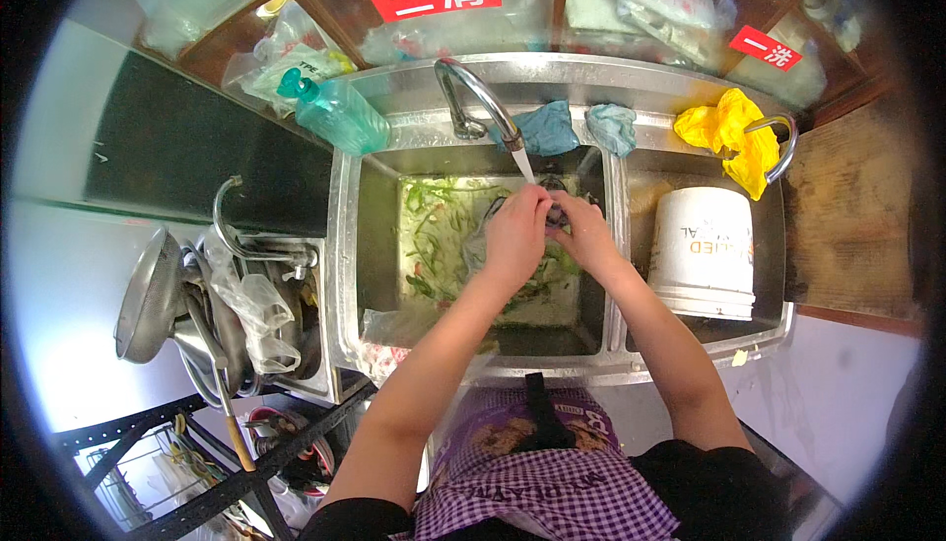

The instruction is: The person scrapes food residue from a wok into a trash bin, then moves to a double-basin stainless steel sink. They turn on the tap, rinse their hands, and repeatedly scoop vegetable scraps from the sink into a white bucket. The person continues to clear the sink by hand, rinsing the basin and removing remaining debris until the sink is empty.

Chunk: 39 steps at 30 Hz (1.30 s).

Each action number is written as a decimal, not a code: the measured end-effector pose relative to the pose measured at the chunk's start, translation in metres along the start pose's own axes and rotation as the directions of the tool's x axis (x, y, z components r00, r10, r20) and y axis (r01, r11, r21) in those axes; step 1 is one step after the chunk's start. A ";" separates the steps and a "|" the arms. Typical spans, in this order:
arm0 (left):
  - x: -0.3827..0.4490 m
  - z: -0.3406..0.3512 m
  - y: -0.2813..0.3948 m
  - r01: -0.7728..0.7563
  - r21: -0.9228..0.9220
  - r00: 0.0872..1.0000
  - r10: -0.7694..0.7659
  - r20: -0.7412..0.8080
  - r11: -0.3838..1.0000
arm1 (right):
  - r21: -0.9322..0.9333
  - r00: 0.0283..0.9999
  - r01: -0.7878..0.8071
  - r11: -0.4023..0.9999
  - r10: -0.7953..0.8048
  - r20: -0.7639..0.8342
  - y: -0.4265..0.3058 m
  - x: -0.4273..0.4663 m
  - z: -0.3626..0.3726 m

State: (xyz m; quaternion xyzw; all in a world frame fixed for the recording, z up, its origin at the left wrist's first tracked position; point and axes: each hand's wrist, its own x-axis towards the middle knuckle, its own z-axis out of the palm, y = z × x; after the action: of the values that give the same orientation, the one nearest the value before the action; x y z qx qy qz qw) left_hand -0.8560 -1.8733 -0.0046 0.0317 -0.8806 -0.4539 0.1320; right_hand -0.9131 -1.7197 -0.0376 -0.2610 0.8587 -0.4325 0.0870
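Observation:
Water runs from a curved metal faucet (480,90) into the left basin of a steel double sink (616,245). Close under the stream, my left hand (517,234) and my right hand (584,227) meet at the fingertips. Between them is a dark, glossy item (556,210), partly hidden by the fingers, so its kind cannot be told. Both hands hold it. What looks like a clear plastic bag (477,245) lies beside my left hand. Green leafy scraps (425,245) float in shallow water below.
A green pump bottle (344,118), blue cloths (547,129) and a yellow plastic bag (728,131) rest along the sink's back ledge. An upturned white bucket (702,245) stands in the right basin. Metal strainers (151,297) and pans crowd the small sink at left. Shelves rise behind.

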 end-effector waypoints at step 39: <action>0.029 -0.003 -0.031 0.634 -0.769 0.633 -0.621 0.462 0.075 | 0.743 0.804 -0.495 0.451 0.562 0.195 0.062 0.064 0.039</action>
State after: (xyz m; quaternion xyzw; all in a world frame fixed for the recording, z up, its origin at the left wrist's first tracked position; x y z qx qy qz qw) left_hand -0.8856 -1.8988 -0.0219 0.3274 -0.3928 -0.8550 -0.0866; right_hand -0.9760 -1.7504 -0.1051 0.0985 0.6325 -0.7137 0.2844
